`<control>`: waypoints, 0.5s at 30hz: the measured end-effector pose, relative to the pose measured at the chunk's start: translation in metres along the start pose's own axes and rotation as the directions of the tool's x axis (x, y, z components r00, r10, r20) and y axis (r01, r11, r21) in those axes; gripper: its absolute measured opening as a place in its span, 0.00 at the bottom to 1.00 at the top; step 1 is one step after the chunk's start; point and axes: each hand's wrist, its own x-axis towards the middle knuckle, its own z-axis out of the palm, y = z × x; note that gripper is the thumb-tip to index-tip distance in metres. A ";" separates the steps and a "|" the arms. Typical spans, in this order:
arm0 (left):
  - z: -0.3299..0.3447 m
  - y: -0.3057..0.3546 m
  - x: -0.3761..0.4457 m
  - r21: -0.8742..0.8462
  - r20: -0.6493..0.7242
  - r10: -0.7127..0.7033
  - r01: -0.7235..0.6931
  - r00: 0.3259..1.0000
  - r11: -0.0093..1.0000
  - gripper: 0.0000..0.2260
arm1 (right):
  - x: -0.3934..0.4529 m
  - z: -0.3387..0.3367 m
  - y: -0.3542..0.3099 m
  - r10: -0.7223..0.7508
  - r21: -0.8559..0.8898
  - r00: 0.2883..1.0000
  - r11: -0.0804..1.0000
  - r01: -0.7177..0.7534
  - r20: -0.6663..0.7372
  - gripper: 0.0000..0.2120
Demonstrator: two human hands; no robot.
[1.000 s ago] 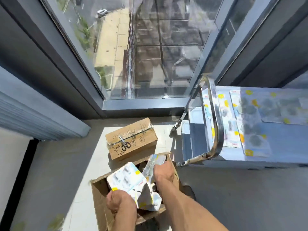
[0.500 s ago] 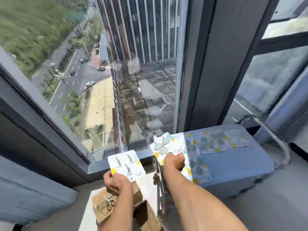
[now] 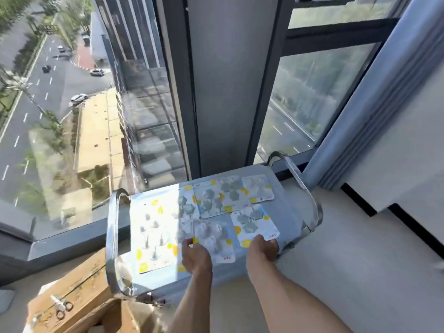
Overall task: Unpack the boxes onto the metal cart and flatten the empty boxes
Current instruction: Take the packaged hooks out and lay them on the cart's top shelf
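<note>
Two hands out over the metal cart (image 3: 288, 219), well apart. Left hand (image 3: 195, 257) at the near edge of the cart's top, fingers curled onto the near end of a blister pack (image 3: 213, 236) lying flat there; thumb on the pack's left corner. Right hand (image 3: 263, 247) further along that near edge, pinching the near edge of a second blister pack (image 3: 254, 223) of grey hex-shaped pieces, flat on the top as well. More packs (image 3: 230, 195) spread in overlapping rows toward the cart's window side, and a large white card of hooks (image 3: 153, 236) at the cart's left end, just inside the chrome handle (image 3: 111, 236). Matching chrome handle (image 3: 305, 188) at the cart's right end. Below the cart's left end, on the floor: a taped cardboard box (image 3: 72, 292) with a pair of scissors (image 3: 61, 307) lying on its lid, and just nearer, an opened box (image 3: 125, 316) with flaps up, contents hidden. Beyond the cart, a tall window (image 3: 120, 116) over a street far below.
</note>
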 end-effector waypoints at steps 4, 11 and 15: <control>0.051 -0.018 0.007 0.038 -0.015 -0.070 0.071 0.997 0.997 0.10 | 0.060 -0.001 0.006 0.035 -0.030 0.999 0.999 -0.036 -0.014 0.15; 0.112 -0.034 0.042 0.104 -0.067 0.015 -0.008 0.998 0.994 0.05 | 0.129 0.036 0.027 0.101 -0.007 0.991 0.995 -0.100 0.089 0.16; 0.123 -0.037 0.055 0.308 -0.089 0.057 -0.027 0.994 0.951 0.10 | 0.145 0.053 0.032 0.134 -0.114 0.983 0.986 -0.120 0.128 0.14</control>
